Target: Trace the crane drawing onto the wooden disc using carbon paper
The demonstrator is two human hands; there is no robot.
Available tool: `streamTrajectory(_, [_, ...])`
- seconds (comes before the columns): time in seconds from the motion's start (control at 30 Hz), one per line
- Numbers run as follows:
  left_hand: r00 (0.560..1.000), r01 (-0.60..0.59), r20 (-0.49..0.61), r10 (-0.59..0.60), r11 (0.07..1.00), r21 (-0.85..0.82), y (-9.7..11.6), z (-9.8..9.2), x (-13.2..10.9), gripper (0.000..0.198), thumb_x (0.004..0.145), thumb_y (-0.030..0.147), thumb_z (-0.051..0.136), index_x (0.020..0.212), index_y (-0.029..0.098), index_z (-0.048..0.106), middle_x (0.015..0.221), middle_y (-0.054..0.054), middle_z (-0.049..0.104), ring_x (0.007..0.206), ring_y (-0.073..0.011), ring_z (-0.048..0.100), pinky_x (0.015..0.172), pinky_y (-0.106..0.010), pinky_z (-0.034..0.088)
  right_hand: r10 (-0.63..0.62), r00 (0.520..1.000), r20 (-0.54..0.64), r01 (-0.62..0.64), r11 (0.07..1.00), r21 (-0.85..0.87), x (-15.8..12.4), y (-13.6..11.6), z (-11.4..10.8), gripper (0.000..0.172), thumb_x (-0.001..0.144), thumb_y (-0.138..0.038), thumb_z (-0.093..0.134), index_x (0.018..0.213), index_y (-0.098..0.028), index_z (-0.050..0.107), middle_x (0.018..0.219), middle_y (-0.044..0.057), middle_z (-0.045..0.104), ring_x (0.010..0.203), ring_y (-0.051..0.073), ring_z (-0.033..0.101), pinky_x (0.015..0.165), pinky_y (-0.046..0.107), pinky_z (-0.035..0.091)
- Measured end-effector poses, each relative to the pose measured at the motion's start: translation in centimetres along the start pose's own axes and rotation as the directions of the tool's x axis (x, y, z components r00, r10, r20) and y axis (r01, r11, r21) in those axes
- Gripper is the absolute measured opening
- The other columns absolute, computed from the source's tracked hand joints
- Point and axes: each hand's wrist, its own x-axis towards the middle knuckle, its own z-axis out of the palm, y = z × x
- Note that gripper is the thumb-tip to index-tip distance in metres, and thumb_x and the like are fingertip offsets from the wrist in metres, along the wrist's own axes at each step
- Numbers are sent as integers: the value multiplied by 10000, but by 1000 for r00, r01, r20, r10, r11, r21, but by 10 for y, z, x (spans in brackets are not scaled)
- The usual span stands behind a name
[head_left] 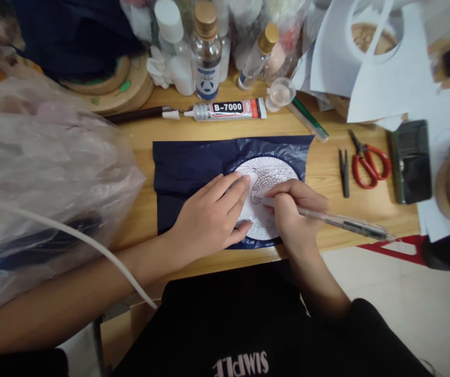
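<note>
A round white paper (272, 170) printed with a fine black line drawing of scales and waves lies on a dark blue sheet (193, 162) on the wooden table. My left hand (213, 214) rests flat with spread fingers over the left side of the paper and the blue sheet. In my right hand (297, 209) is a clear pen (346, 224), its tip end at the drawing and its back end pointing right. The fingers of that hand cover part of the paper's right side.
Behind the sheet lie a B-7000 glue tube (228, 109) and a green cutter (309, 120), with bottles (207, 57) beyond. Tweezers (344, 173), red-handled scissors-like pliers (370, 162) and a dark phone-like object (411, 162) lie right. A plastic bag (52, 173) and white cable (91, 246) are left.
</note>
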Motion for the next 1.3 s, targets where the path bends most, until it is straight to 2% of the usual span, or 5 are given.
streamTrajectory(0.47, [1000,3,12,-3,999,39,0,-1,1,468,899,335,559,1206,-16,599,1292,-149,619,1203,-285,568,1019,-393,488,35,998,-43,-35,999,-1,0,1,1,181,698,-135,496,592,-180,635,518,-47,599,476,94,555,483,231,452])
streamTrajectory(0.93, [1000,3,25,-4,1000,15,0,-1,1,492,886,337,581,1206,-35,598,1304,-161,608,1213,-298,556,1025,-411,484,23,1000,1,-23,999,32,-1,2,-1,188,686,-113,509,583,-186,648,533,-51,624,467,89,570,476,223,463])
streamTrajectory(1.13, [1000,8,11,-8,1000,15,-1,0,0,490,884,331,584,1209,-34,593,1301,-152,612,1208,-288,558,1021,-401,486,2,994,-106,3,999,45,-3,5,0,203,673,-113,484,601,-191,657,526,-51,617,448,88,553,446,223,448])
streamTrajectory(1.3, [1000,6,15,-7,1000,22,0,0,1,488,886,334,584,1210,-31,594,1303,-149,612,1211,-289,559,1025,-400,481,10,997,-77,-7,999,35,-1,4,0,193,670,-111,492,605,-185,657,519,-46,614,451,90,553,443,221,442])
